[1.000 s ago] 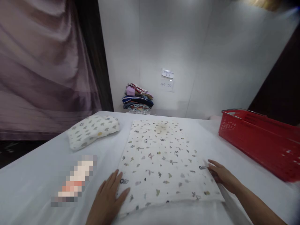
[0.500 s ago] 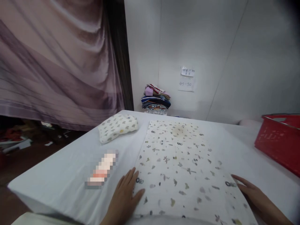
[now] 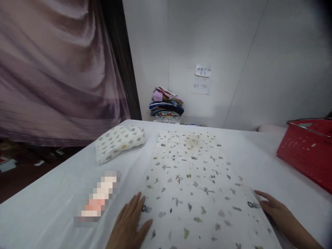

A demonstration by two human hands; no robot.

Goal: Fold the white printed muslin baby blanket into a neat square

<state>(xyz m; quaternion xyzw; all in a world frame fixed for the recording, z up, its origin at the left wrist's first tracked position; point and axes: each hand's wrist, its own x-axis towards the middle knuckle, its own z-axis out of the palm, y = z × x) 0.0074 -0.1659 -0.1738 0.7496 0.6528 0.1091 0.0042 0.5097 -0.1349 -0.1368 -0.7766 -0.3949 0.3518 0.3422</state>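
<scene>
A white cloth printed with small plants and shapes lies flat on the white-covered table, with a yellowish stain near its far end. My left hand rests flat at the cloth's left edge, fingers stretched forward and thumb out over the print. At the right edge, my right hand touches the border with its fingers extended; its lower fingers are partly hidden. Left of the cloth sits a small patterned pillow. Nearer to my left hand lies a blurred-out oblong item whose kind I cannot make out.
A red plastic basket stands on the right of the table. Folded fabrics are stacked beyond the far edge, against a pale wall with paper labels. A pinkish curtain hangs at the left.
The whole view has shifted a little, so things appear further left. Both hands keep their places at the cloth's edges, and the cloth looks the same.
</scene>
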